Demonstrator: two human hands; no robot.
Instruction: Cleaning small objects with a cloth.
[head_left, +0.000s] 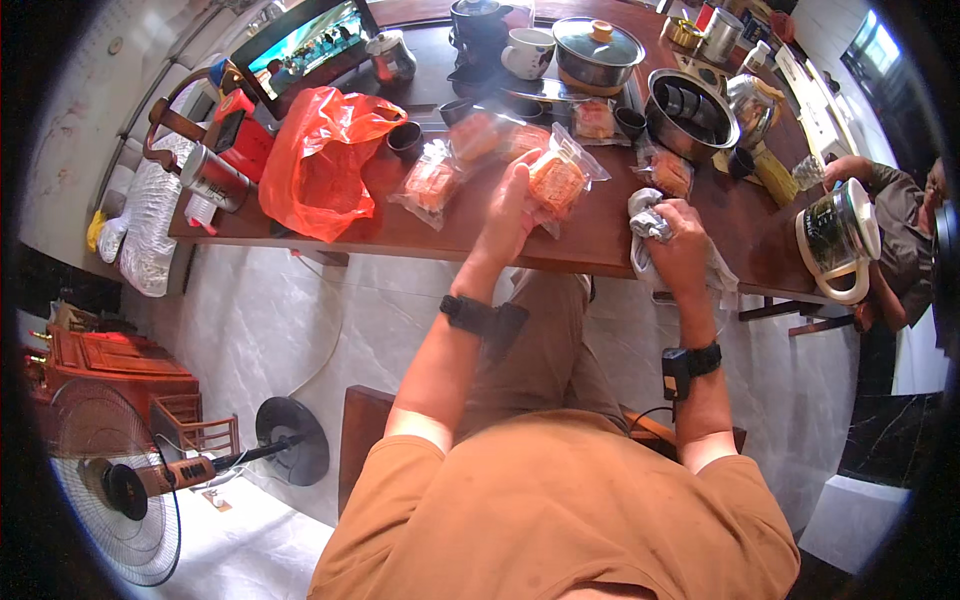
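My left hand (512, 206) holds a pastry in a clear wrapper (559, 180) above the front part of a brown wooden table (585, 251). Some of its fingers are hidden behind the packet. More wrapped pastries lie close by: one packet (430, 180) to the left of that hand, others behind it, and another packet (666, 171) farther right. My right hand (681, 244) grips a crumpled grey-white cloth (645, 217) at the table's front edge. Part of the cloth hangs out beneath the palm.
Left stand an open red plastic bag (319, 202), a can (216, 178) and a lit screen (311, 45). Behind are small dark cups (406, 140), a mug (529, 54), a lidded pot (598, 56) and a steel bowl (720, 135). A glass jug (836, 232) stands right, near another person (904, 225).
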